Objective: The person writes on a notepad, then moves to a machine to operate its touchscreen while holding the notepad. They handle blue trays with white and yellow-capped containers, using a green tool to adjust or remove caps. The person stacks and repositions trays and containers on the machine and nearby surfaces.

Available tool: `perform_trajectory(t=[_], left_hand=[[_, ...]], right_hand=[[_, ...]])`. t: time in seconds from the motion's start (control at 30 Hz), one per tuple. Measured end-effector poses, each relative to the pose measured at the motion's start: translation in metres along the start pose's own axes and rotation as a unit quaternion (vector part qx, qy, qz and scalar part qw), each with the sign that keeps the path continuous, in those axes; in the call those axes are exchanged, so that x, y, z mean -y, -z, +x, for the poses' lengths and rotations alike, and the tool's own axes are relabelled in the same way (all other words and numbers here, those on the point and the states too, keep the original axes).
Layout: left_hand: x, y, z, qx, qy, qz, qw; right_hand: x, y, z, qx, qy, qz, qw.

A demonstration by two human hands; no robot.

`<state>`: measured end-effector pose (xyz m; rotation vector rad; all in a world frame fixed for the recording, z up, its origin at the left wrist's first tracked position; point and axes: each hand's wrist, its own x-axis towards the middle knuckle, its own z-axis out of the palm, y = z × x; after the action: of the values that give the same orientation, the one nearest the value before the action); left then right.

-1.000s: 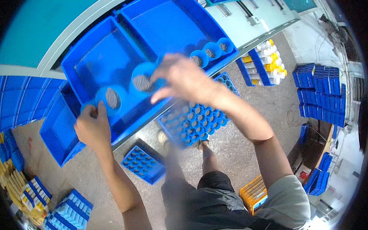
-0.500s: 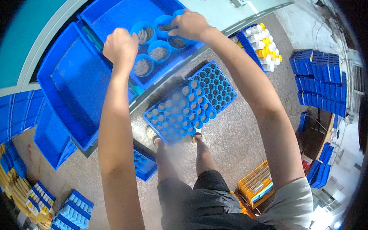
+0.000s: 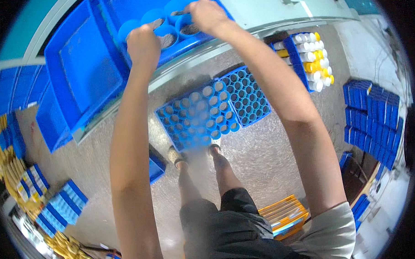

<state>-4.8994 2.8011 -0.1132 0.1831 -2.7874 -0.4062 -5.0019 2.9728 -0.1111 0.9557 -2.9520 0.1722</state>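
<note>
Both my arms reach up to a row of blue round cups (image 3: 171,18) that lie with their open mouths toward me in a blue tray (image 3: 125,8) on the bench. My left hand (image 3: 143,44) is closed over the near side of the left cups. My right hand (image 3: 207,14) grips the cups at the right end of the row. A dark fill shows inside the cups.
A second blue tray (image 3: 79,75) lies left of the first. Below the bench edge (image 3: 191,69), two blue grid racks (image 3: 213,109) of tubes stand on the floor by my feet. White and yellow bottles (image 3: 312,60) sit at right, stacked blue crates (image 3: 372,117) farther right.
Both hands have moved up and away along the bench with the row of cups. The view has tilted, so the trays now sit at the top of the picture.
</note>
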Motion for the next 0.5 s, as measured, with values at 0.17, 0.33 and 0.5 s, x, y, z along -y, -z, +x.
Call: perform_trajectory(t=[0.17, 0.33, 0.5], left_hand=[[0.001, 0.043, -0.020, -0.092, -0.022, -0.063, 0.994], [-0.025, 0.134, -0.104, -0.219, 0.005, -0.125, 0.968], [0.009, 0.207, -0.284, -0.116, 0.137, -0.281, 0.943]], right_hand=[[0.002, 0.038, -0.024, -0.063, -0.003, 0.211, 0.975], [0.058, 0.121, -0.113, -0.198, 0.077, 0.122, 0.970], [0.161, 0.124, -0.237, -0.090, 0.077, 0.051, 0.992]])
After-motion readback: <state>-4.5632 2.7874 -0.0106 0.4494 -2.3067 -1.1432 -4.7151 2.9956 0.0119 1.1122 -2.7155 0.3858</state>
